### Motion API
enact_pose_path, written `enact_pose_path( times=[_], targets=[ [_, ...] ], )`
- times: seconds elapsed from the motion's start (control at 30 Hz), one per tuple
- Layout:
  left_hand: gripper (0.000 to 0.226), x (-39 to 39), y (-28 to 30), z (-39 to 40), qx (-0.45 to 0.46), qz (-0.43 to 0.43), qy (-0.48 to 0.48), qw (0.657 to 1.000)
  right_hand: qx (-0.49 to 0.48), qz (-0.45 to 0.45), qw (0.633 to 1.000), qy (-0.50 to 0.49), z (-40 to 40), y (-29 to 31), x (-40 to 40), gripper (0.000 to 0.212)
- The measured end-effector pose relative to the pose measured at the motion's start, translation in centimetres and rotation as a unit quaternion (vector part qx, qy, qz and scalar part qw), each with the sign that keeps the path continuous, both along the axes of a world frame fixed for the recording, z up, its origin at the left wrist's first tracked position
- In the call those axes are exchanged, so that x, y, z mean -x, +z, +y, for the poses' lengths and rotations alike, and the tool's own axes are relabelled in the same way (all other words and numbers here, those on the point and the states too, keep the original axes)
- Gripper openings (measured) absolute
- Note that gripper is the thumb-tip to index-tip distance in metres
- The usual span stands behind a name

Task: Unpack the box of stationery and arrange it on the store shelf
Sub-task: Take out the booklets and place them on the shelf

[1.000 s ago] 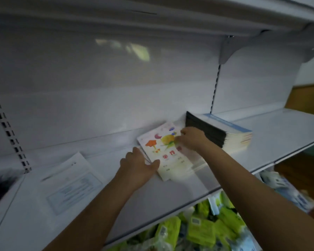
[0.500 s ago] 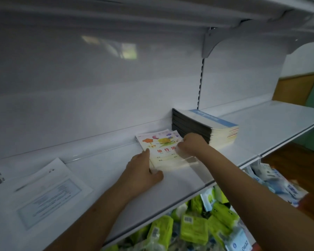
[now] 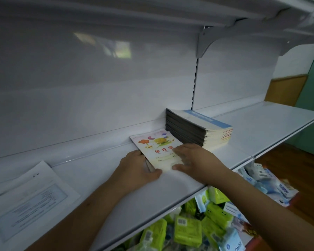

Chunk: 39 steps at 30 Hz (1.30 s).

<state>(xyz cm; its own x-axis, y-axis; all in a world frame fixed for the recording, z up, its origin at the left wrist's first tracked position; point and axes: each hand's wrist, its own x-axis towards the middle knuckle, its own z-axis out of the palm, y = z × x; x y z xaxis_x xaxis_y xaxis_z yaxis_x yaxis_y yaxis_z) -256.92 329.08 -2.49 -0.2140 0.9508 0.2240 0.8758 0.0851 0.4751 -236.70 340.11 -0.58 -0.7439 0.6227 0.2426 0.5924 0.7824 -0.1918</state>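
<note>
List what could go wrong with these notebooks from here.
1. The flower-cover notebooks lie askew between left hand and right hand; they may fan out unevenly.
2. Pushed rightward, they could nudge the taller blue-topped stack.
3. They sit near the shelf front edge and might slide off.

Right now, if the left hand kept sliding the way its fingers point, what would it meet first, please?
The left hand points toward the back panel. It already presses the booklets' edge; beyond that, likely the shelf's rear ledge, though depth is unclear.
</note>
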Motion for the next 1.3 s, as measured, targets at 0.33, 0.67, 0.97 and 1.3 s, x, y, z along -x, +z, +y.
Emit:
enact_pose_path(
  times=[0.33, 0.67, 0.97, 1.3],
  targets=[
    [0.094, -1.2, -0.1, 0.1, 0.004, 0.038, 0.026, 0.999, -0.123, 0.05, 0.989, -0.064, 0.9, -2.3, 0.3, 0.043],
    [0.093, -0.5, -1.0, 1.1, -0.009, 0.038, 0.059, 0.998, -0.046, 0.142, 0.988, -0.032, 1.7, -3.1, 0.1, 0.033],
    [0.078, 1.5, 0.0, -0.6, 0.002, -0.135, -0.022, 0.991, 0.019, 0.09, 0.995, 0.026, 0.7, -2.0, 0.2, 0.042],
    [0.063, 11.3, 1.7, -18.3, 0.144, 0.131, 0.419, 0.887, 0.164, 0.162, 0.971, 0.061, -11.3, 1.4, 17.5, 0.031]
  ],
)
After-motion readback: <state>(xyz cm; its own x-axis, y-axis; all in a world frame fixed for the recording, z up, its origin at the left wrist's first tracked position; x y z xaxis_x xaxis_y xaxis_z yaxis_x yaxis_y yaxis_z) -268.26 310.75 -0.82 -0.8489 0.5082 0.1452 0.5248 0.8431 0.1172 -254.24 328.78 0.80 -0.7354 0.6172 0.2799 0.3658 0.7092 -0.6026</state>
